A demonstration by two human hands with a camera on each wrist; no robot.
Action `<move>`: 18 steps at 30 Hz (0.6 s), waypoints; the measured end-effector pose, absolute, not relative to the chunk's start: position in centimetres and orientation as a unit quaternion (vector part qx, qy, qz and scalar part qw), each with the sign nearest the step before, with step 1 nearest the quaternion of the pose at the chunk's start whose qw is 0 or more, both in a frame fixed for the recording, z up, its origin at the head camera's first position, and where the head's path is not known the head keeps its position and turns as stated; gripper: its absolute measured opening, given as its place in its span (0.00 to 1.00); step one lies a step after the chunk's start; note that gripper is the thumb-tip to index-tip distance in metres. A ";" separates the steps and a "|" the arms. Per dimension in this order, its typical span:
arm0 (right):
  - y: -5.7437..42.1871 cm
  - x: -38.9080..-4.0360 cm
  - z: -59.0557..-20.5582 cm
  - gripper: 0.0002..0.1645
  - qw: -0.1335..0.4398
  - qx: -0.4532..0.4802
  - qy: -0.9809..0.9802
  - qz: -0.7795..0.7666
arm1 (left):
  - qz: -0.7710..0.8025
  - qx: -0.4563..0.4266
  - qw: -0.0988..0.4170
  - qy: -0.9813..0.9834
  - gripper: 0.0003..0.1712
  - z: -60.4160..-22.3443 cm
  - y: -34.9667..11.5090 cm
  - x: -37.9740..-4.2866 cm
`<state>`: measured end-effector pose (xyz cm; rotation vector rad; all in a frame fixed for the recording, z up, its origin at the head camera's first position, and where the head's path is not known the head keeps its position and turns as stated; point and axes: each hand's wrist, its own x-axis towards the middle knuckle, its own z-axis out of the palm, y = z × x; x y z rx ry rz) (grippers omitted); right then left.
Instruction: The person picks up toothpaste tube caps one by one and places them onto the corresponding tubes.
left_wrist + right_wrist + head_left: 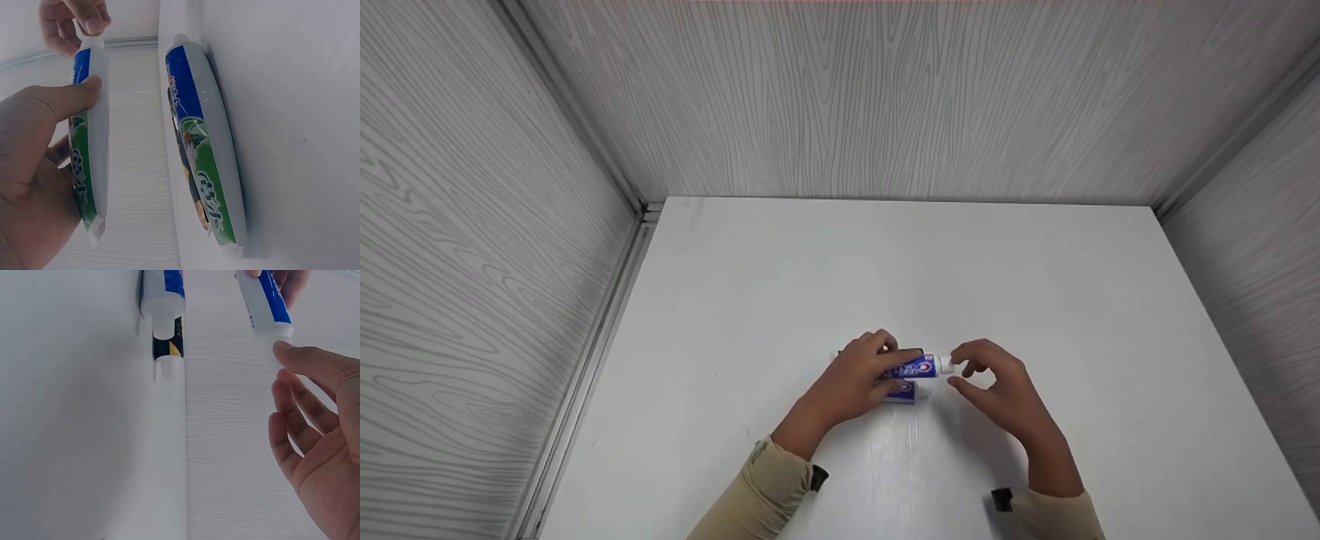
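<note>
At five o'clock from head-view centre, left hand [851, 381] grips blue-green-white plastic squeeze tube [919, 367] above white worktop [780, 285], right hand's [1005, 386] fingers parted around its three-o'clock white round cap [947, 366]; likely cap work, next needing fingertip pinch.

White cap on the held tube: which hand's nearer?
Right. The right hand is at the end of the white cap, contact unclear; the left hand grips the held tube by its body, farther back from the cap.
</note>
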<state>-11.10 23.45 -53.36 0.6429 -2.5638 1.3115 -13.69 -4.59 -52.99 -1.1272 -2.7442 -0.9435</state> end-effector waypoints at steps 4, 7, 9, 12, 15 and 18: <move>23.4 -11.2 -53.5 0.21 0.097 0.229 -0.860 0.446 | -0.303 -0.369 0.019 -0.878 0.29 -53.0 -4.6 -13.7; 23.4 -11.3 -53.5 0.20 0.100 0.232 -0.860 0.444 | -0.302 -0.371 0.022 -0.878 0.29 -53.0 -4.5 -13.7; 23.4 -11.3 -53.5 0.20 0.099 0.231 -0.862 0.441 | -0.301 -0.370 0.021 -0.879 0.29 -53.0 -4.5 -13.7; 23.3 -11.2 -53.5 0.19 0.096 0.227 -0.865 0.438 | -0.300 -0.367 0.019 -0.880 0.28 -53.0 -4.5 -13.7; 23.3 -11.1 -53.4 0.18 0.095 0.224 -0.866 0.437 | -0.300 -0.365 0.016 -0.881 0.28 -53.0 -4.5 -13.7; 23.4 -11.1 -53.5 0.16 0.091 0.219 -0.870 0.431 | -0.298 -0.364 0.017 -0.882 0.29 -53.0 -4.5 -13.7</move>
